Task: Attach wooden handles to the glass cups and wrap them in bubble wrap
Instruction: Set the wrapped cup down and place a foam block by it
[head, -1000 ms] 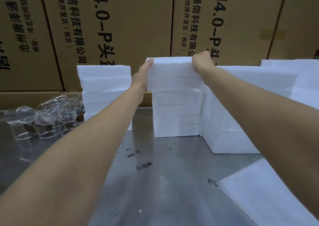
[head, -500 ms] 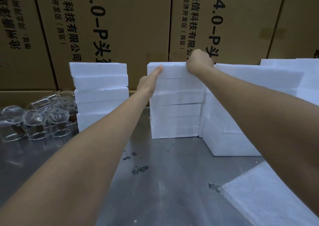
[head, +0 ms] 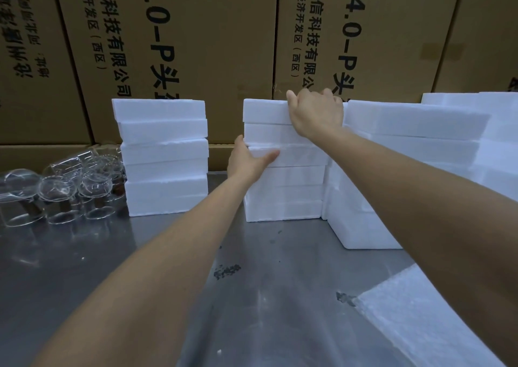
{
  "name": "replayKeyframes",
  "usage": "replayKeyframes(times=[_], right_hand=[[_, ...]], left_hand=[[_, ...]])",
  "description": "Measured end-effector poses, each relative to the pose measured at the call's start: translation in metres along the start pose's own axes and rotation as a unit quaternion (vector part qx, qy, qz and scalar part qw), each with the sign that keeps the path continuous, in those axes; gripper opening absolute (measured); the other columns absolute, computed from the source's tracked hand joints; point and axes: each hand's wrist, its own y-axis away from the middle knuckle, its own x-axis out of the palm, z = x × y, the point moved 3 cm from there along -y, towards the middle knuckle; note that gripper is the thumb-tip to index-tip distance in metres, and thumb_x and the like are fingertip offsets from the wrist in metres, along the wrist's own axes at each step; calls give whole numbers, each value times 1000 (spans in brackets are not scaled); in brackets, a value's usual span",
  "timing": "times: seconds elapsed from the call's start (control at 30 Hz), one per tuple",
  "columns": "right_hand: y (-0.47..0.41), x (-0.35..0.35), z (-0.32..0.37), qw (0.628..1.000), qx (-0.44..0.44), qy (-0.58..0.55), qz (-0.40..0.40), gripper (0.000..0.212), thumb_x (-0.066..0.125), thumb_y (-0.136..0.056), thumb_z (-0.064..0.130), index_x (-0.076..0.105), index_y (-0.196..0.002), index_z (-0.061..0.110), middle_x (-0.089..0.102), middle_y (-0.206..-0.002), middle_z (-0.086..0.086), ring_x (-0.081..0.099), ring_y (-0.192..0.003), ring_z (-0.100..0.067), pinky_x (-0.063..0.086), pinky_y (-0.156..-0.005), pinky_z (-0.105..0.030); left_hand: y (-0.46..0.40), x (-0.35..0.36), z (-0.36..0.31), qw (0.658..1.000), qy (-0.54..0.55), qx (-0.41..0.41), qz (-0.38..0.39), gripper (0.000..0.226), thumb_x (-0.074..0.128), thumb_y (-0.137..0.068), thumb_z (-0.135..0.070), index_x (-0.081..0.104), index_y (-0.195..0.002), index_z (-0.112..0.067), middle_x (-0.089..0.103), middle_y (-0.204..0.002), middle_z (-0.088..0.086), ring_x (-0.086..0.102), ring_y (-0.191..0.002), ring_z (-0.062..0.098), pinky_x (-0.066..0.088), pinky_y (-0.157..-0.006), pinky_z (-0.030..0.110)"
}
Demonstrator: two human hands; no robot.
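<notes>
Both arms reached forward over the metal surface point(head: 280, 296) to the middle stack of white foam blocks point(head: 283, 195); the right hand point(head: 316, 114) lay over the top block point(head: 266, 111) at its right end, its fingers curled over the far upper edge and gripping it; the left hand point(head: 246, 161) met the same stack lower down at its left side, thumb laid straight along the front of the third block point(head: 302, 154), the other fingers out of sight round the left side, so how firmly it held could not be told; a second stack of foam blocks point(head: 164, 156) stood well to the left, apart from the middle one; larger foam blocks point(head: 414, 147) stood just beside the middle stack on the right, and a flat foam piece point(head: 426, 319) lay at the near right of the surface; the glass cups point(head: 61, 192), clear and clustered together, stood on the surface at the far left, next to the left stack and away from both hands; dark brown parts showed among them, too small to identify; tall cardboard cartons point(head: 218, 44) printed with black characters stood behind everything.
</notes>
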Motion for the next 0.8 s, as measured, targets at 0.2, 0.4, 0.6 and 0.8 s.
replayKeyframes(times=[0.2, 0.4, 0.6, 0.8], right_hand=[[-4, -2, -4, 1000, 11, 8, 21, 57, 14, -101, 40, 58, -110, 6, 63, -110, -16, 43, -116, -32, 31, -96, -45], [-3, -9, -4, 995, 8, 22, 95, 56, 14, -100, 40, 54, -122, 7, 57, -124, -18, 37, -126, -32, 20, -109, -48], [19, -34, 4, 999, -40, -17, 8, 45, 27, -101, 35, 45, -132, 9, 48, -138, -8, 36, -131, -28, 18, -113, -45], [108, -43, 18, 987, -61, -144, -25, 43, 37, -98, 31, 42, -137, 13, 47, -139, -5, 40, -128, -24, 28, -105, -37]], left_hand=[[1, -6, 2, 1000, 2, 3, 10, 72, 78, -78, -34, 40, -136, -16, 55, -134, 4, 54, -120, 24, 47, -100, 45], [11, -8, -3, 1000, -11, 2, 16, 66, 72, -84, -28, 39, -139, -14, 50, -140, 5, 49, -127, 26, 44, -104, 45], [40, -25, 8, 998, -66, 0, 14, 77, 71, -84, -37, 30, -145, -15, 40, -148, 4, 42, -133, 25, 40, -102, 36], [111, -57, 34, 992, -125, 7, 27, 75, 70, -83, -40, 32, -145, -20, 39, -148, 1, 40, -133, 21, 42, -103, 39]])
